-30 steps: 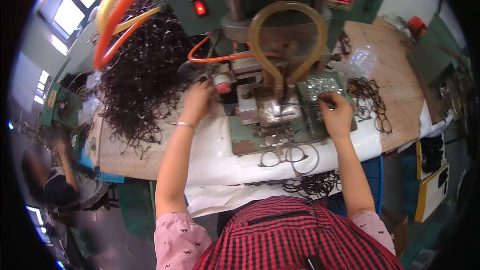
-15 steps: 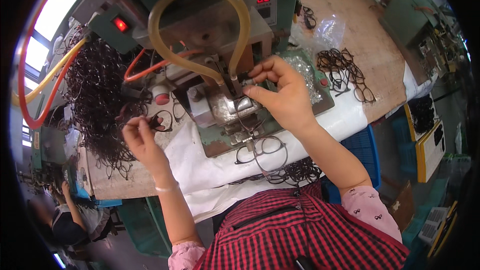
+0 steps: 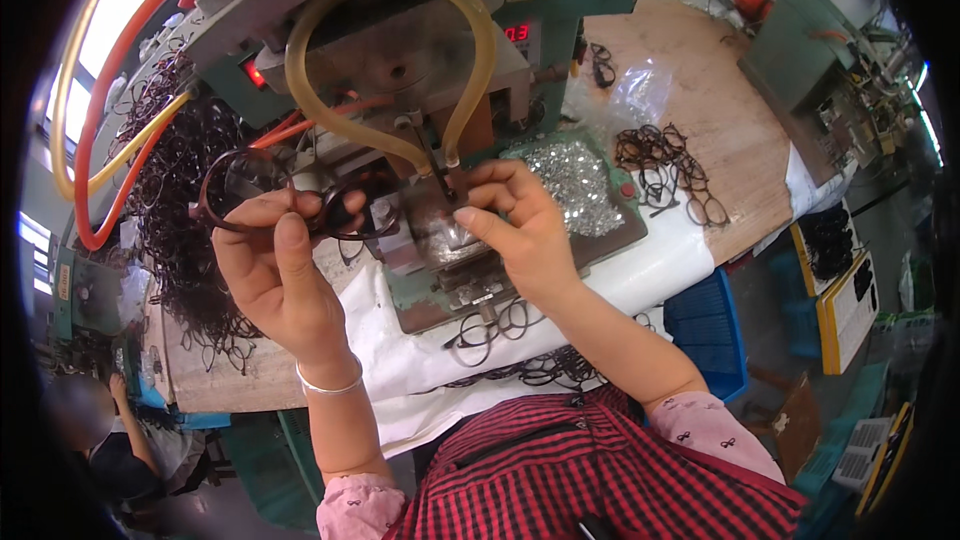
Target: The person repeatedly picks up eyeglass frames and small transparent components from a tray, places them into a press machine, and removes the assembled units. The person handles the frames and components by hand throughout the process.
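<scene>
My left hand [image 3: 285,275] is raised left of the green press machine [image 3: 585,30], its fingers closed on a dark round-lensed eyeglass frame [image 3: 292,180]. No lenses can be made out in it. My right hand [image 3: 530,235] is at the machine's metal fixture [image 3: 445,225], thumb and forefinger bent close together just below the end of a yellowish hose [image 3: 300,50]. Whatever lies between those fingertips is too small or hidden. Beside the right hand, a tray [image 3: 625,240] holds a heap of small shiny metal pieces [image 3: 580,185].
A large pile of dark eyeglass frames [image 3: 185,240] stands at the left. More frames [image 3: 545,368] lie on white cloth [image 3: 670,265] near my apron, others [image 3: 680,165] at the right. A blue crate [image 3: 712,325] is below the table edge; a person [image 3: 125,450] sits far left.
My left hand has come up and nearer the machine, bringing the eyeglass frame along. The frame that hung below the fixture now appears lower, among those on the cloth. My right hand stays by the fixture.
</scene>
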A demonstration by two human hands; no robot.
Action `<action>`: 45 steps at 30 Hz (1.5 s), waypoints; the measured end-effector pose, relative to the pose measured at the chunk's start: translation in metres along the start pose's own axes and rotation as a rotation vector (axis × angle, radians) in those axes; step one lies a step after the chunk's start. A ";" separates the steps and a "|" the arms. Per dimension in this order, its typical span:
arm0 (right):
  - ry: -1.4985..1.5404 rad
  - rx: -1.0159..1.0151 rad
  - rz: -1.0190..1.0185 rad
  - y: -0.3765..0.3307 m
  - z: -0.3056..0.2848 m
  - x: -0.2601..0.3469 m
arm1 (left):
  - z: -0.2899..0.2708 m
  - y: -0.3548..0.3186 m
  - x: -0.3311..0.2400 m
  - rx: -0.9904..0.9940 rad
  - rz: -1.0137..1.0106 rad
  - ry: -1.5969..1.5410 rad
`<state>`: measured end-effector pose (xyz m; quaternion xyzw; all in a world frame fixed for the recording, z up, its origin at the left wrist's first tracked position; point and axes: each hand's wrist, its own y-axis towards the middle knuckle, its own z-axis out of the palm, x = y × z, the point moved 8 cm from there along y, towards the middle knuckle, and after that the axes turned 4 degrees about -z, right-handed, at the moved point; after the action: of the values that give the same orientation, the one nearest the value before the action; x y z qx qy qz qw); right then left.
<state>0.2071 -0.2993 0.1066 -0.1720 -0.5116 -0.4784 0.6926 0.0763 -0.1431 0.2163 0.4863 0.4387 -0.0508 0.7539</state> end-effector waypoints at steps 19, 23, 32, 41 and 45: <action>-0.115 -0.098 -0.048 -0.008 0.002 0.011 | 0.000 -0.003 -0.004 -0.069 -0.008 0.124; -0.220 -0.054 -0.096 -0.026 0.007 0.033 | 0.003 -0.019 -0.009 0.032 -0.030 0.021; -1.612 -0.116 -0.417 -0.014 -0.136 0.021 | 0.085 -0.081 -0.020 0.682 0.690 0.553; -1.406 -0.207 -0.479 0.001 -0.128 0.030 | 0.080 -0.086 -0.010 0.686 0.574 0.544; -1.397 -0.242 -0.519 -0.004 -0.124 0.031 | 0.077 -0.094 -0.008 0.588 0.415 0.491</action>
<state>0.2717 -0.4071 0.0809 -0.3841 -0.7998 -0.4587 0.0482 0.0712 -0.2545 0.1682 0.7560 0.4650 0.0960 0.4507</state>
